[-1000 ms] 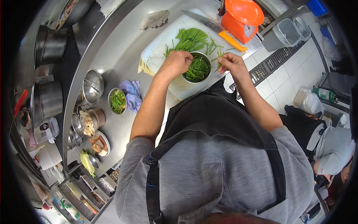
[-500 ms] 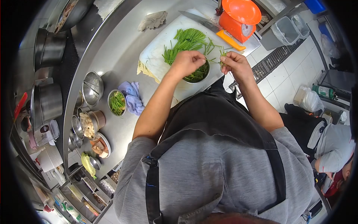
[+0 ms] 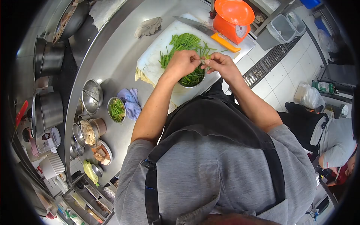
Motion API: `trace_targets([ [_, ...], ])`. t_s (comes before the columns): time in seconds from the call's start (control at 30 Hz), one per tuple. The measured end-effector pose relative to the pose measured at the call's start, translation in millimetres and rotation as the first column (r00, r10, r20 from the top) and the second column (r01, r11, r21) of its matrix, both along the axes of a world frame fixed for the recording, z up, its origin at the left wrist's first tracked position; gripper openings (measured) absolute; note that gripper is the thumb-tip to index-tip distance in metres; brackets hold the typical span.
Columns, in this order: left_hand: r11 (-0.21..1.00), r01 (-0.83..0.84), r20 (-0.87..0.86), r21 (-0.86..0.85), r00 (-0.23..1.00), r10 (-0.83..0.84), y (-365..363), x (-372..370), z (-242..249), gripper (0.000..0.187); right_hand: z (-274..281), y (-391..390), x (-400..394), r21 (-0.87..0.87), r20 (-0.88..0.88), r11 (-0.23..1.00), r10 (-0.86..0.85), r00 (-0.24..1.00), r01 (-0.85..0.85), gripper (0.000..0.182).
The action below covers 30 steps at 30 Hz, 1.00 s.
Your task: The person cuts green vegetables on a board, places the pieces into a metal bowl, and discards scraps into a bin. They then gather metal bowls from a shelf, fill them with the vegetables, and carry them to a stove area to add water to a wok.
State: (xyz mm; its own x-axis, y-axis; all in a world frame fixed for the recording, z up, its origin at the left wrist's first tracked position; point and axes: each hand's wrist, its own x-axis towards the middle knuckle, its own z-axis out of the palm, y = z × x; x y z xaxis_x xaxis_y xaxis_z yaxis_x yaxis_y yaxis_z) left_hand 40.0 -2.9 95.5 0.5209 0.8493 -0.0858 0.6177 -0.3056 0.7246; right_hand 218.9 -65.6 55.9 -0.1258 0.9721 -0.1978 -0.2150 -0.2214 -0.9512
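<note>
My left hand and my right hand meet above a steel bowl of cut green stalks. Both pinch the same thin green stalk between their fingertips. The bowl stands on a white cutting board, mostly hidden under my left hand. A pile of uncut green stalks lies on the board just beyond my hands. A large knife with an orange handle rests along the board's far edge.
An orange kitchen scale stands behind the board. On the steel counter to the left are a blue cloth, a small bowl of greens, several steel bowls and pots. Another person crouches at lower right on the tiled floor.
My left hand has risen from the bowl and my right hand has moved left, so the two now meet on one stalk. The view has shifted slightly.
</note>
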Motion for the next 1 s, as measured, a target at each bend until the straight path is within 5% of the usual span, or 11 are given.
trace_targets([
  [0.13, 0.999, -0.034, 0.025, 0.003, 0.999, 0.034, 2, 6, -8, 0.014, 1, 0, -5, -0.031, -0.051, 0.998, 0.047, 0.998, -0.049, 0.015],
  [0.2, 0.934, -0.029, 0.241, -0.357, 0.963, 0.122, 5, -3, -17, 0.017, -5, -1, 0, -0.019, -0.027, 0.999, 0.039, 0.999, -0.04, 0.015],
  [0.33, 0.943, -0.091, 0.183, -0.321, 0.971, 0.156, 8, -26, -20, 0.02, -20, -7, 22, 0.026, 0.025, 0.999, -0.026, 0.999, 0.025, 0.016],
  [0.43, 0.944, -0.227, 0.111, -0.238, 0.96, 0.259, 19, -46, -24, 0.02, -26, -13, 41, 0.011, 0.067, 0.998, -0.067, 0.996, 0.066, 0.017],
  [0.53, 0.93, -0.363, -0.035, 0.051, 0.93, 0.365, 48, -72, -50, 0.027, -30, -18, 50, -0.008, 0.089, 0.995, -0.098, 0.991, 0.099, 0.017],
  [0.63, 0.925, -0.328, -0.17, 0.193, 0.917, 0.361, 75, -72, -51, 0.029, -40, -20, 50, -0.015, 0.115, 0.995, -0.1, 0.988, 0.103, 0.017],
  [0.7, 0.937, -0.322, -0.207, 0.138, 0.915, 0.345, 95, -68, -61, 0.034, -42, -22, 45, -0.037, 0.151, 0.995, -0.083, 0.985, 0.089, 0.017],
  [0.87, 0.982, -0.181, -0.66, -0.051, 0.744, 0.102, 106, -29, -62, 0.058, -43, -25, 37, -0.065, 0.211, 0.994, -0.077, 0.974, 0.093, 0.018],
  [1.0, 0.975, -0.221, -0.618, 0.02, 0.764, 0.186, 113, 2, -71, 0.075, -42, -23, 34, -0.076, 0.33, 0.993, -0.062, 0.942, 0.092, 0.019],
])
